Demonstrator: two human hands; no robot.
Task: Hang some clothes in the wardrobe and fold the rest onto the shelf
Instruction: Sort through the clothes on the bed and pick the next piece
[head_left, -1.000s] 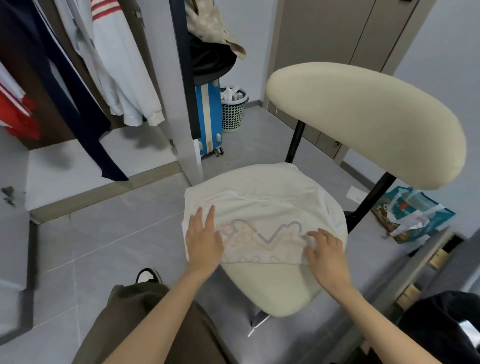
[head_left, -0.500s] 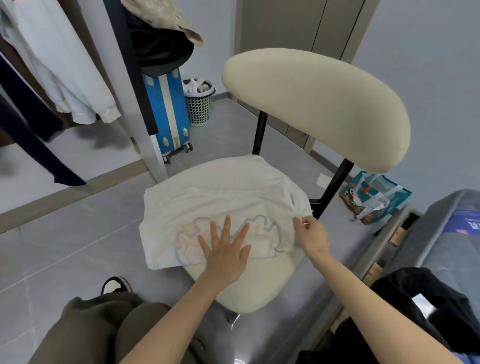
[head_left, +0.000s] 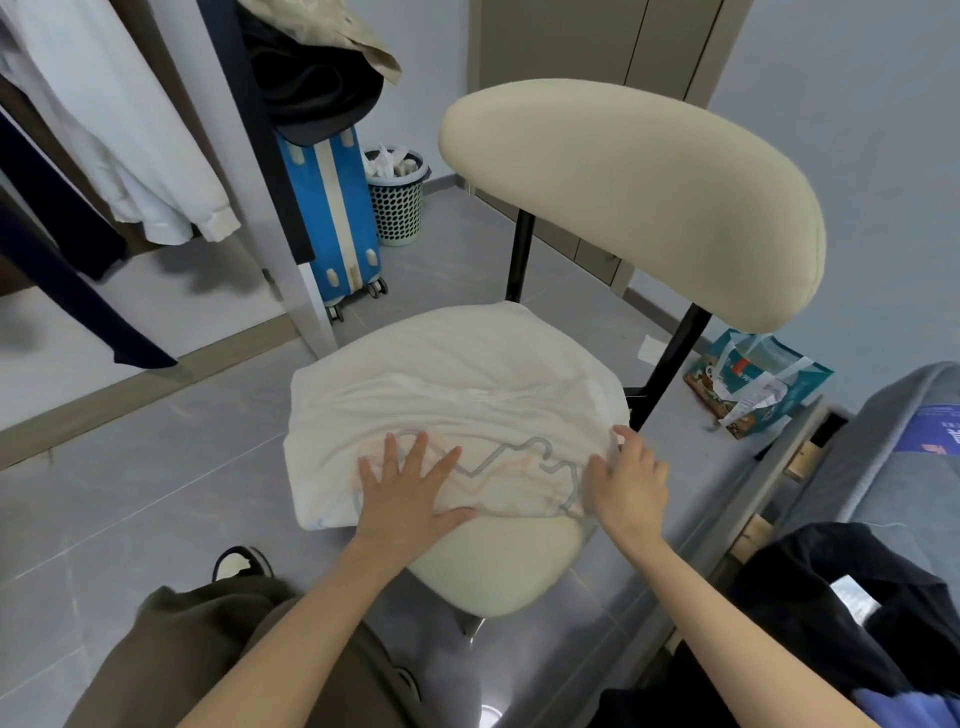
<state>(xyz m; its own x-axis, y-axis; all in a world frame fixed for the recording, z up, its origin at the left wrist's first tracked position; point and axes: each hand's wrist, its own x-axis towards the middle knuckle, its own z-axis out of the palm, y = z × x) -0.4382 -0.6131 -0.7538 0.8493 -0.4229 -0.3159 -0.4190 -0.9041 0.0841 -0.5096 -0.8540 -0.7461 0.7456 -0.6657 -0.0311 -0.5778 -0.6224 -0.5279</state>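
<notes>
A white T-shirt (head_left: 447, 395) with a grey and orange line print lies partly folded on the seat of a cream chair (head_left: 639, 192). My left hand (head_left: 410, 493) presses flat on the shirt's near edge, fingers spread. At the shirt's right edge, my right hand (head_left: 628, 478) rests with its fingers curved over the cloth; whether they pinch it is unclear. The open wardrobe at the upper left holds a hanging white garment (head_left: 119, 140) and a dark navy one (head_left: 57, 270).
A blue suitcase (head_left: 332, 208) and a mesh waste basket (head_left: 397, 200) stand behind the chair. A teal bag (head_left: 753, 384) lies on the floor at right. A bed edge with dark clothes (head_left: 841, 623) is at lower right. Grey tiled floor is on the left.
My left hand slid from the shirt's left side toward its middle and pressed down. My right hand moved to the shirt's right edge. The view shifted right.
</notes>
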